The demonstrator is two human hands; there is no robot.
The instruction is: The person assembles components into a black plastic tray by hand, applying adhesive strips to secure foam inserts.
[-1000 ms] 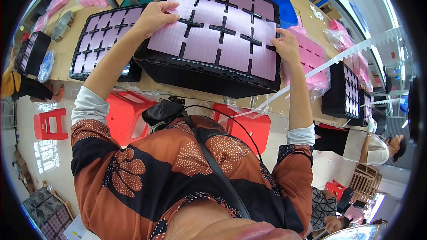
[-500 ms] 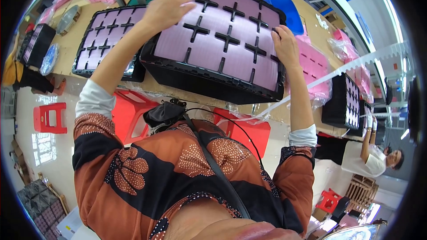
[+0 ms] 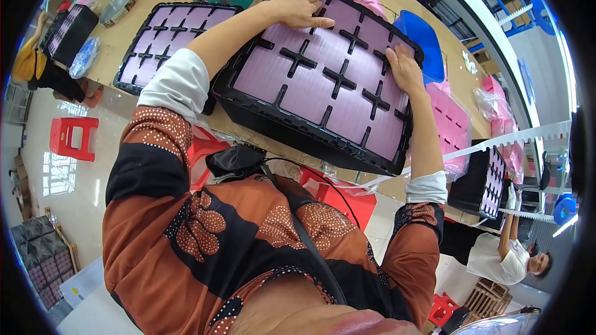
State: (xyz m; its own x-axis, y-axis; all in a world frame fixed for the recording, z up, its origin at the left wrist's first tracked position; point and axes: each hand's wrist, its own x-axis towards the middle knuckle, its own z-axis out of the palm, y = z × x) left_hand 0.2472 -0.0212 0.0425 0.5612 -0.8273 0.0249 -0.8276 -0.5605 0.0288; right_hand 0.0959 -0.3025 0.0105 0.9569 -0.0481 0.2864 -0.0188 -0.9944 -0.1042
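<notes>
Hands both flat on the pink sheet (image 3: 323, 80) that lies over the black compartment tray (image 3: 248, 108); left hand (image 3: 300, 11) at the far-left corner, fingers spread and pressing down, nothing pinched in its grip; right hand (image 3: 404, 69) on the right edge, palm down, fingers flat, grip likewise holding nothing, only pressing.

Change over the last second: the tray now sits closer and larger under the head, turned so its long side runs from near-left to far-right; left hand has slid from the far edge onto the sheet itself; right hand has come inward from the outer rim to a spot just past a cross-shaped divider (image 3: 376, 97); forearms more bent than before.

Reading: sheet looks seated between the black cross dividers, pink panels level across all visible cells; pressing appears to be a last smoothing rather than a first placement; judged near done for this tray.

Tray rests on the wooden table (image 3: 124, 37), near edge overhanging toward the body; second filled tray (image 3: 164, 40) just beside it at left; blue bin (image 3: 422, 40) beyond the right hand; pink foam stack (image 3: 456, 121) at right.
</notes>
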